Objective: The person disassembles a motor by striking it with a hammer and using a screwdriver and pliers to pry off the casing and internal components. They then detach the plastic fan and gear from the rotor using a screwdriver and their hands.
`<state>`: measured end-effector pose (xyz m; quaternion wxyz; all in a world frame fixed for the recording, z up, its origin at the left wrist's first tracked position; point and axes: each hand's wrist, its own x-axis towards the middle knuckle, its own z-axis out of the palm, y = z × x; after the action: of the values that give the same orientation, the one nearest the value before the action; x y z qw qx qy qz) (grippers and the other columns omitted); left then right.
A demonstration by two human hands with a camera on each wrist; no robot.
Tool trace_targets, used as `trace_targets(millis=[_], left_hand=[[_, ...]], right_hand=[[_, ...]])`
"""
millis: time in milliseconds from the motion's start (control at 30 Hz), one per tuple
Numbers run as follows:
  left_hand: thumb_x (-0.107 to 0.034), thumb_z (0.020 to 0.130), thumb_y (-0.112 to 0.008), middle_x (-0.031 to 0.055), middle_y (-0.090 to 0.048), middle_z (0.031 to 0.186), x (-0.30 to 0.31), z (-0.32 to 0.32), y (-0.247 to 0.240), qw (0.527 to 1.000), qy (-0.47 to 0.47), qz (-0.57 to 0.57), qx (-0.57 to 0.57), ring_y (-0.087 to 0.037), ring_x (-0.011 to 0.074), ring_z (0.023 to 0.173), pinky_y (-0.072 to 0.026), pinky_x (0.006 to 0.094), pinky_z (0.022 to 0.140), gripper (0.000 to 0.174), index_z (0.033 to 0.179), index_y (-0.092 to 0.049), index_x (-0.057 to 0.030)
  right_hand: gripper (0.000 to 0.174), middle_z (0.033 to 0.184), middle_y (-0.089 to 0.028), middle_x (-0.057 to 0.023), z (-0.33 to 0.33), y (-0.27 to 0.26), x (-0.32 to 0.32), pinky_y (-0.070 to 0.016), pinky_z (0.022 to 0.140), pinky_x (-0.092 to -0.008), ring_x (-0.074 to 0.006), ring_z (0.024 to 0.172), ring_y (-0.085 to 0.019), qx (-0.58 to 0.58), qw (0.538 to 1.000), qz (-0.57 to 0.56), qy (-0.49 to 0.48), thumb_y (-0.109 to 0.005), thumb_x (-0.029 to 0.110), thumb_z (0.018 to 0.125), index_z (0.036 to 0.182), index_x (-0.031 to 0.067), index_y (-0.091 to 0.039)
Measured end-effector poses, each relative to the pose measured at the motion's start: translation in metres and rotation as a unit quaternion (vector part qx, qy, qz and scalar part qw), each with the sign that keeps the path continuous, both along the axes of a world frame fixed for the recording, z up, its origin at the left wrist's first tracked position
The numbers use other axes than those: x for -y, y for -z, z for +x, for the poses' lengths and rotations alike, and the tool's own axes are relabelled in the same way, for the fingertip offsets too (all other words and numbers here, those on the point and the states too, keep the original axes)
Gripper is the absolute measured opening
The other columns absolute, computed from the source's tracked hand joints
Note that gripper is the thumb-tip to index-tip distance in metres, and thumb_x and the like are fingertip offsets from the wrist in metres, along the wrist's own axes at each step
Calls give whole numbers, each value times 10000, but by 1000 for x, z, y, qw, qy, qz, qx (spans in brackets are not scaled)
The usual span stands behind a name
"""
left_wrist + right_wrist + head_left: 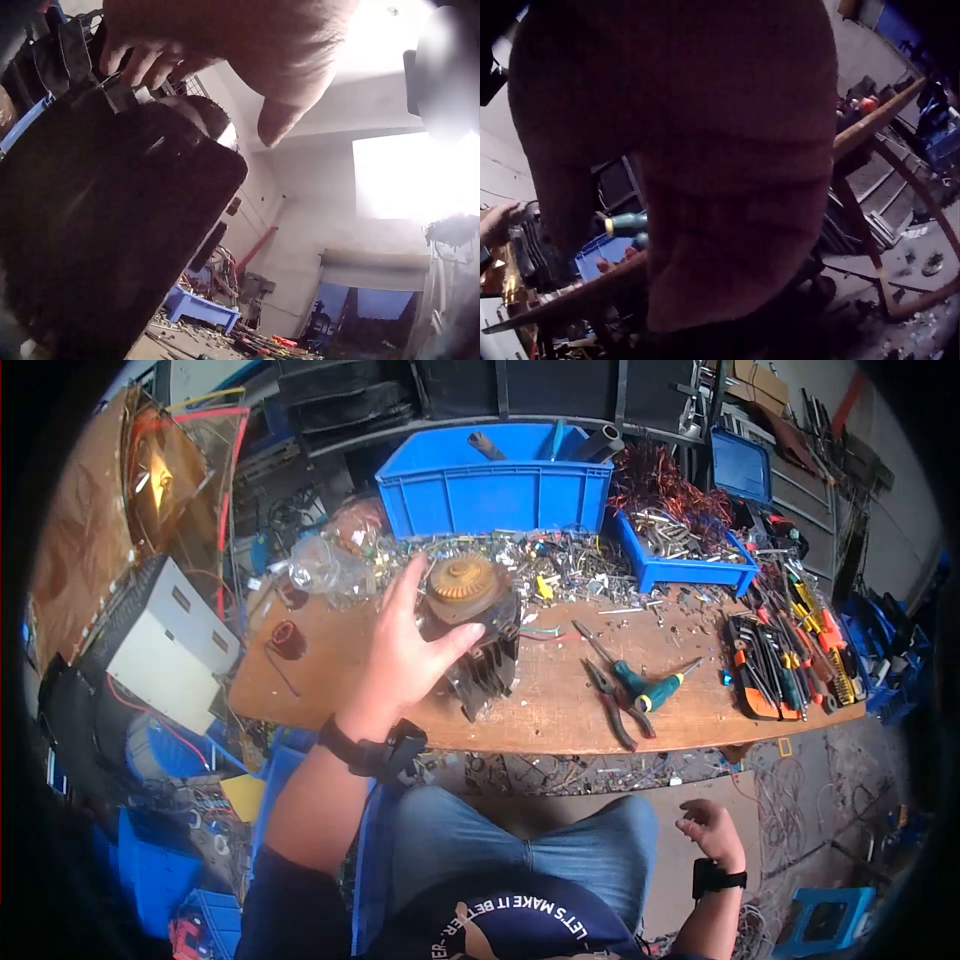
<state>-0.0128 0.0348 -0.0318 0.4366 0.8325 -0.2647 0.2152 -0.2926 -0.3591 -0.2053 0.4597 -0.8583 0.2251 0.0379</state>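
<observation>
A dark finned motor part [485, 670] with a round yellowish-brown fan-like top [466, 582] stands on the wooden table, left of its middle. My left hand [412, 645] is at its left side, thumb and fingers spread apart, the thumb in front of the part; contact is unclear. In the left wrist view the part [97, 210] is a large dark shape below the spread hand [247, 45]. My right hand [712, 832] is away from the table, above the floor by my knee, fingers loosely bent and holding nothing; its palm [727, 165] fills the right wrist view.
Pliers [618, 705], a green-handled screwdriver [668, 687] and another tool [605, 652] lie right of the part. Farther right is a tool set [765, 665]. Behind stand a large blue bin [495, 500] and a smaller blue tray [690, 573] amid metal scraps. A copper coil [288, 640] lies left.
</observation>
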Motion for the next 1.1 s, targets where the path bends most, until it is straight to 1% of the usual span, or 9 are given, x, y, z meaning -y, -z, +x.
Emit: trace_targets(millis=[333,600,867,933,967,1000,1033,1067,1100], left_hand=[[-248,769,-796,266,-357,1462,-5,17,-13,995,29,37,-83,-351,341,1377,-284,407,1132,941,1454,-240,78],[-306,734,-815,272,-426,1411,7,12,-5,997,-14,34,-62,-412,347,1335,-344,405,1092,931,1420,-323,85],[-251,777,-790,245,-486,1355,25,1,5,997,-55,-38,-28,-474,283,1268,-379,377,1060,881,1420,-302,103],[-236,791,-778,234,-516,1329,29,-4,1,997,-70,-9,-15,-501,271,1239,-390,371,1049,855,1419,-305,102],[-221,798,-771,232,-530,1313,34,-8,-1,998,-46,-36,-39,-518,270,1221,-399,366,1040,835,1416,-310,101],[-207,805,-763,231,-545,1297,36,-8,1,995,-22,-67,-68,-536,268,1202,-407,362,1031,816,1414,-316,101],[-195,811,-757,227,-544,1299,26,5,11,998,-48,-31,-29,-543,264,1191,-414,358,1024,803,1415,-317,97],[-183,816,-751,224,-544,1301,20,17,22,997,-76,2,14,-551,260,1181,-421,354,1017,790,1417,-318,93],[-182,815,-751,222,-542,1305,26,17,26,997,-69,-28,4,-551,262,1179,-420,353,1018,793,1420,-315,88]], right_hand=[[438,910,-699,-238,-61,187,81,-529,775,-378,-307,870,-689,-116,985,-50,114,-798,244,681,986,-49,-686],[342,640,-642,-134,-103,240,78,-489,414,-312,-189,496,-627,-199,957,80,195,-751,198,744,954,-55,-659],[270,852,-696,-113,-136,307,64,-543,630,-400,-257,740,-679,-303,912,158,226,-675,221,803,1015,55,-665],[306,932,-692,-120,-158,364,73,-523,764,-453,-297,863,-671,-283,936,-137,-157,-656,265,799,1082,149,-656],[332,972,-691,-124,-172,394,72,-513,832,-479,-316,925,-667,-237,892,-268,-275,-646,288,797,1116,197,-652],[343,976,-690,-118,-170,406,69,-518,815,-488,-322,911,-668,-312,912,-160,-212,-618,292,812,1134,177,-644],[349,1013,-688,-120,-172,388,60,-528,805,-475,-337,923,-661,-253,903,-247,-247,-647,282,802,1131,166,-645],[310,921,-693,-118,-159,360,51,-535,719,-427,-286,797,-661,-307,950,-24,-52,-662,282,822,1065,91,-660],[310,829,-699,-116,-148,333,41,-541,634,-380,-235,671,-660,-298,922,156,192,-676,282,841,999,15,-675]])
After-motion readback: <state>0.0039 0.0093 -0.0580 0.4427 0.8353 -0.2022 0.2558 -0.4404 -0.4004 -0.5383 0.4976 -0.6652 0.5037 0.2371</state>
